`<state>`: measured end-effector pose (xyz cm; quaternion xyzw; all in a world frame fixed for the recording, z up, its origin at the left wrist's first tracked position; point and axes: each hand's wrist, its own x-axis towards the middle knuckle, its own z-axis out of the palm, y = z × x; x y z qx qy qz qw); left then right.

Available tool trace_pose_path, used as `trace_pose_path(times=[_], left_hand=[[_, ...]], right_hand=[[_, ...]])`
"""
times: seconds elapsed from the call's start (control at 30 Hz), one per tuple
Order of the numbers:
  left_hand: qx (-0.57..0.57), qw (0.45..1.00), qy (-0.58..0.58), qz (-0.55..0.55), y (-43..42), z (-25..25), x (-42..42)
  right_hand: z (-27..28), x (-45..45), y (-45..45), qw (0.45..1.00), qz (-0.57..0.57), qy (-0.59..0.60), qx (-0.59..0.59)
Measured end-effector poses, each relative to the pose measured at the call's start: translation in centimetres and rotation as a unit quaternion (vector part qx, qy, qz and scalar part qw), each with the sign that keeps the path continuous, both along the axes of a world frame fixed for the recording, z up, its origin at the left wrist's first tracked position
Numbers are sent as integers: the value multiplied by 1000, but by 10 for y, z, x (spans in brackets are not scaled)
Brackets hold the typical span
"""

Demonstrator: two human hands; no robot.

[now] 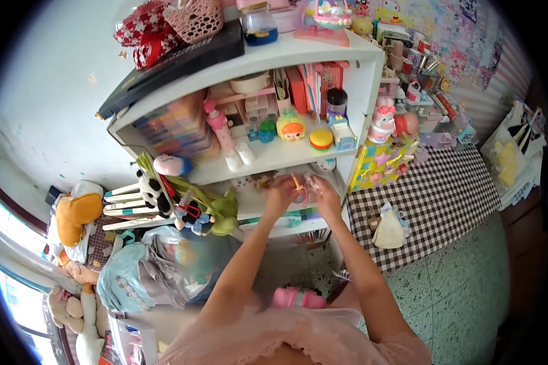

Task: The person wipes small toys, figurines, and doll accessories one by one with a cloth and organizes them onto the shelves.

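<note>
In front of the white shelf's lower compartment, my left hand and my right hand are close together, fingers curled. Between them is a small pink looped item with an orange strip, too small to name exactly. Both hands appear to grip it, and the fingers hide part of it. On the shelf board above stand a yellow-and-red toy burger, a fruit-hatted figurine and a light-blue toy bed. Small white-faced plush items sit behind my left hand.
The white shelf fills the middle. A checkered cloth covers the table at right, with a cream pouch on it. A panda plush and a green plush hang at left. A pink bottle-like object is near my body.
</note>
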<state>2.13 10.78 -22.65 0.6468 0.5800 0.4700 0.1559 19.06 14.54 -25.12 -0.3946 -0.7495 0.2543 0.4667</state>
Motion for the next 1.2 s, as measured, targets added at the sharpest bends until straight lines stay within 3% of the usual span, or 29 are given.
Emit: trace_pose_path(times=[0.03,0.17,0.27,0.33,0.43,0.5,0.53,0.57,0.6,0.67,0.77,0.87,1.0,1.2], left_hand=[[5,1000,-3,-2,1,2,1],[40,999,9,-3,-19,18,6],[53,998,12,-31,-40,45,10],[51,998,38,-22,-69,92,10],[55,995,-63,-46,-103,178,1],[201,977,58,-31,-119,239,-19],[115,990,-52,-60,-125,273,-25],[111,993,27,-36,-133,310,-33],[157,987,-1,-42,-127,332,-47],[154,982,98,-39,-119,387,-85],[85,990,-84,-70,-93,441,-129],[129,992,-9,-9,-51,448,-202],[146,985,-80,36,-44,434,-209],[144,987,-20,72,-22,426,-223]], right_hand=[[-4,2,1,997,-46,30,45],[-17,9,-10,999,-10,25,-36],[16,14,-40,996,-9,63,-61],[46,17,-58,996,-3,80,-46],[132,12,-90,990,49,116,62],[191,0,-102,980,85,151,98],[220,-10,-102,971,75,143,178],[246,-23,-99,955,64,134,255],[273,-36,-94,949,85,135,274],[320,-66,-81,932,103,132,321],[368,-111,-45,892,76,119,429],[391,-146,-14,880,53,120,457],[397,-163,-9,894,28,67,443],[394,-182,-14,919,31,-20,392]])
